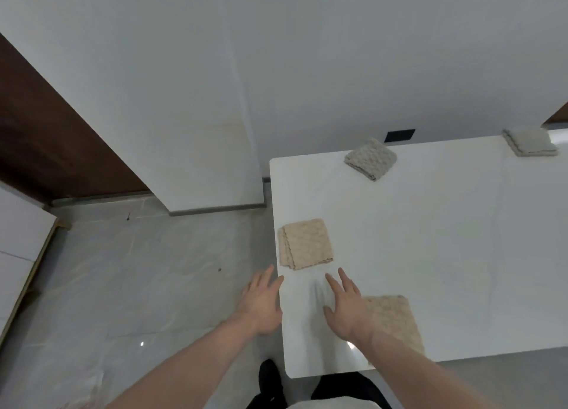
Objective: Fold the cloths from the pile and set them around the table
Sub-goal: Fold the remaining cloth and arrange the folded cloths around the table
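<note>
Head: beige cloth (pixel 305 244) beyond both hands (pixel 345 308).

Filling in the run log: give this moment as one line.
left hand open | right hand open | beige cloth folded, untouched | four cloths on table

A white worktop (pixel 430 239) with rounded corners fills the lower right. Behind it rises a plain white wall (pixel 338 55) holding a small black socket plate (pixel 400 135). Left of the worktop lies glossy grey marbled floor (pixel 123 285), with a dark brown door (pixel 46 138) beyond.
</note>
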